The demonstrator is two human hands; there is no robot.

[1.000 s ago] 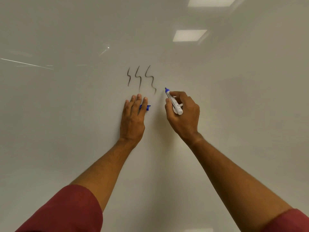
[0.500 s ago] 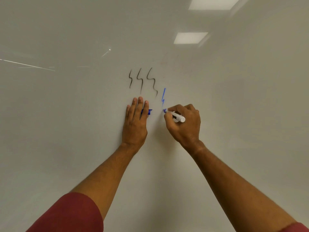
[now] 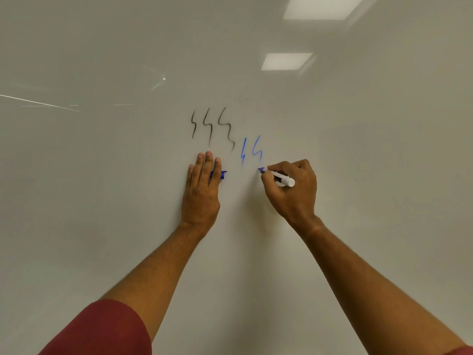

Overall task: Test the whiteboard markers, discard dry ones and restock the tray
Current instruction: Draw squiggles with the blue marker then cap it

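The whiteboard (image 3: 102, 188) fills the view. Three black squiggles (image 3: 212, 126) sit on it, with two blue squiggles (image 3: 252, 149) just to their lower right. My right hand (image 3: 291, 190) grips a white marker with a blue tip (image 3: 279, 176), and the tip touches the board below the second blue squiggle. My left hand (image 3: 202, 190) rests flat against the board with straight fingers. A blue marker cap (image 3: 221, 174) shows under its fingers, pressed to the board.
Ceiling lights reflect in the board at the upper right (image 3: 286, 61). A thin bright streak (image 3: 38, 102) crosses the board's left side. No tray or other markers are in view.
My right hand has drawn two blue squiggles in turn, moving down and slightly right each time. The left hand has stayed flat on the board with the cap.
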